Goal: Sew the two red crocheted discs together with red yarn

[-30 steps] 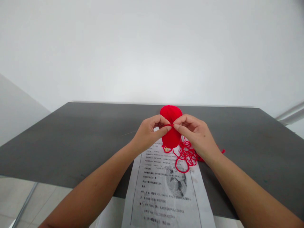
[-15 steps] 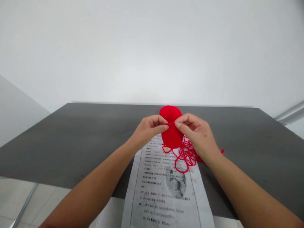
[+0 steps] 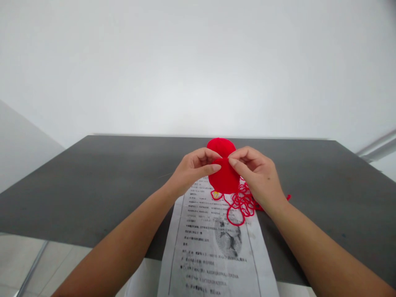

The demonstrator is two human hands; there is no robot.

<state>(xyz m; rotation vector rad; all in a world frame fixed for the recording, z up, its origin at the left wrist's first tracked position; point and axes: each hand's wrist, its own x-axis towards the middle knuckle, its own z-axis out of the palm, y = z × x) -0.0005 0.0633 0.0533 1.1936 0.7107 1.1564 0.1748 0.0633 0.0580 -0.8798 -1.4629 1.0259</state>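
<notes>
A red crocheted piece [image 3: 224, 178], rounded at its lower edge, hangs between my two hands. My left hand [image 3: 198, 169] pinches its upper left edge between thumb and fingers. Its upper right edge is pinched by my right hand [image 3: 255, 169], the fingertips of both hands close together. Behind the piece, a red ball of yarn [image 3: 220, 146] shows its upper part. Loose red yarn [image 3: 243, 202] lies in tangled loops below, partly covered by my right hand. Under the piece's lower left edge is a small yellow item [image 3: 215, 195], perhaps a stitch marker; I cannot tell.
A printed sheet [image 3: 204, 235] with text and a dark picture lies beneath the yarn and hangs over the front edge of the dark grey table [image 3: 108, 177]. Behind the table stands a white wall [image 3: 198, 66]. A yarn end [image 3: 288, 197] pokes out beyond my right wrist.
The crocheted piece is spread a little wider and flatter. My left fingers have shifted slightly along its upper edge; both hands keep their pinch.
</notes>
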